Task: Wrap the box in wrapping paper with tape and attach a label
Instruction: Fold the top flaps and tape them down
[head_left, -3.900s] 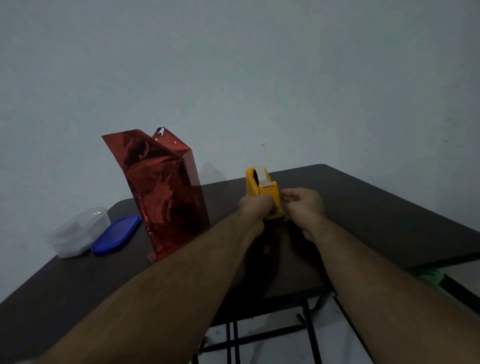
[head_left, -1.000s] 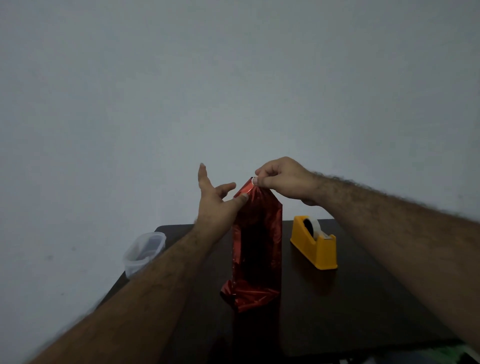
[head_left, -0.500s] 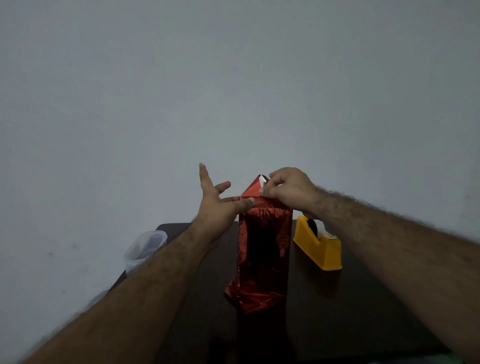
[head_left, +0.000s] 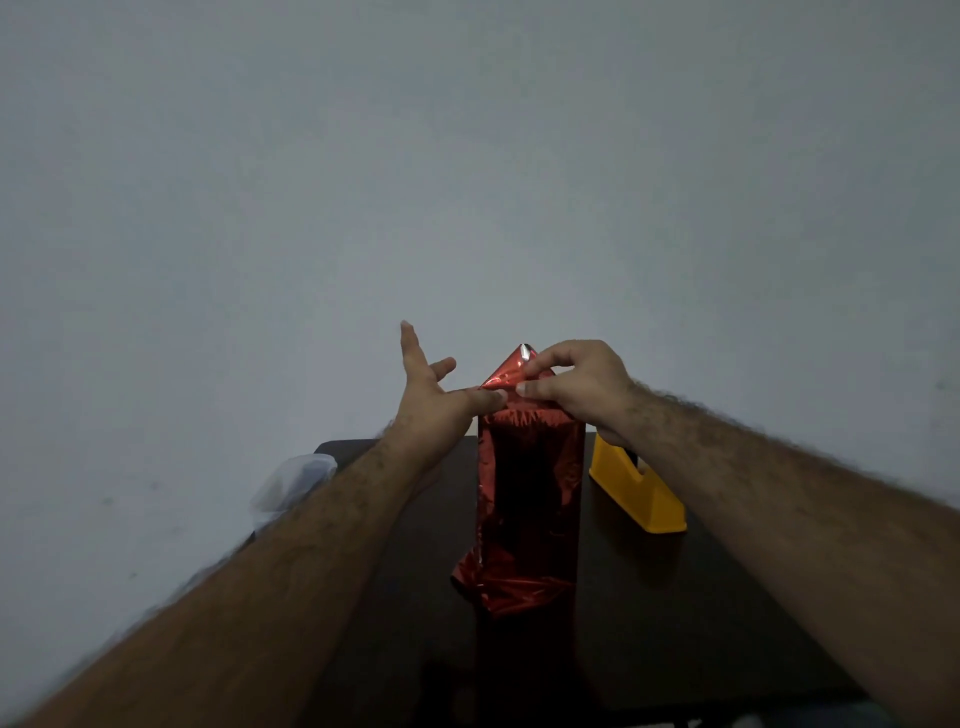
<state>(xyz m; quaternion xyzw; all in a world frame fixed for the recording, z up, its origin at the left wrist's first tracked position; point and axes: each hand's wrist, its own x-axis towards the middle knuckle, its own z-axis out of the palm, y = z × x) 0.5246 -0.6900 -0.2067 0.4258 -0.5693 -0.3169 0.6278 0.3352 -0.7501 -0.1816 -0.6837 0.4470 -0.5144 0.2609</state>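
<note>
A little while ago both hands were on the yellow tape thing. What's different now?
Both hands let go of the yellow tape dispenser and moved up to the top of the red wrapped box. The right hand now pinches the pointed top flap; the left hand presses it with its thumb, fingers spread. The box, dispenser and clear container still stand on the table.

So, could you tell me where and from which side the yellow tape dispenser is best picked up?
Probably from above, with fingers and thumb across the two flat side walls of the tape dispenser. It is long and narrow, so a hand should span it. The right hand is nearer, since the dispenser sits on the table right of the wrapped box. Its far end is hidden by the forearm.
</note>
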